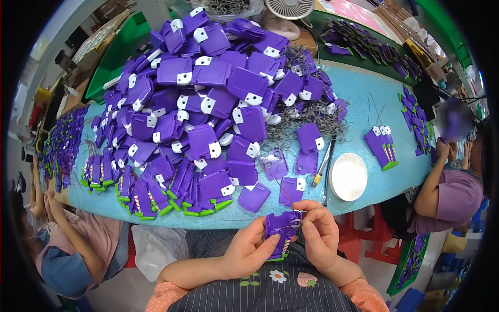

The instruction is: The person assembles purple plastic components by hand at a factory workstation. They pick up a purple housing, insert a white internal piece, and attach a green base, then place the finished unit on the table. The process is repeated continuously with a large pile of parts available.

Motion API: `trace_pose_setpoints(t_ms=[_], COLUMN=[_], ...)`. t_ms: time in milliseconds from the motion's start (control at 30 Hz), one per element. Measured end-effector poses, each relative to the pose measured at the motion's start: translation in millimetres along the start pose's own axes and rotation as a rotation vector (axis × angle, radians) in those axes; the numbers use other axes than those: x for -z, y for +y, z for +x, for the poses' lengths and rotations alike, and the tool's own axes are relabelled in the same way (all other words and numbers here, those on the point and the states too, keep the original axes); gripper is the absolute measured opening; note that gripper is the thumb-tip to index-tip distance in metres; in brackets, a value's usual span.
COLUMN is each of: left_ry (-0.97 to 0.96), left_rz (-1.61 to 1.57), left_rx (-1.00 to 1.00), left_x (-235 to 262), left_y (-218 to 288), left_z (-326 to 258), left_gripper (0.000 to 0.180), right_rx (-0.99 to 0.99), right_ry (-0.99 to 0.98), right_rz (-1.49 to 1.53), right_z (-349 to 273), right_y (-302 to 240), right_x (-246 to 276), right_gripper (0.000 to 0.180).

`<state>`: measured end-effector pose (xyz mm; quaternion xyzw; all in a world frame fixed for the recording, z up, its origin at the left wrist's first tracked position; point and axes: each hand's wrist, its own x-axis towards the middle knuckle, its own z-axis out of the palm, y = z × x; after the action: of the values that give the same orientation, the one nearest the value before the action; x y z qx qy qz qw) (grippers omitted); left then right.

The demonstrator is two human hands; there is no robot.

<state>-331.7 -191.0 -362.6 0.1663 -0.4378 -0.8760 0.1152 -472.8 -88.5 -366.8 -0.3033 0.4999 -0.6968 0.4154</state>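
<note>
Close to my body, at the table's front edge, my left hand [253, 242] grips a purple plastic casing [281, 227] with a green lower edge and a striped strip. My right hand [318, 233] pinches a thin dark coiled wire [296, 221] against the casing's upper right side. Part of the wire stands up above the casing. Just beyond my hands lie a purple piece with a white corner [292, 191] and a translucent purple piece [274, 164]. A large pile of purple casings with white corners [208, 99] rises behind them, with grey coiled wires [306, 122] along its right side.
Right of the pile are a white round dish [348, 177] and a yellow-tipped tool [318, 178]. A small group of purple pieces with green ends [381, 148] lies farther right. A fan [289, 9] stands at the back. One person [78, 244] sits left, another [447, 192] right.
</note>
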Motion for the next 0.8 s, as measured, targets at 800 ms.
trace_pose_setpoints(t_ms=[800], left_ry=[-0.124], left_rz=[-0.263], left_rx=[0.141], left_x=[24.0], left_y=[5.8], left_z=[-26.6], left_gripper=[0.041], right_rx=[0.263], right_ry=[-0.267], right_rz=[-1.59], right_z=[67.0], right_y=[-18.9], right_x=[31.4], right_gripper=[0.051])
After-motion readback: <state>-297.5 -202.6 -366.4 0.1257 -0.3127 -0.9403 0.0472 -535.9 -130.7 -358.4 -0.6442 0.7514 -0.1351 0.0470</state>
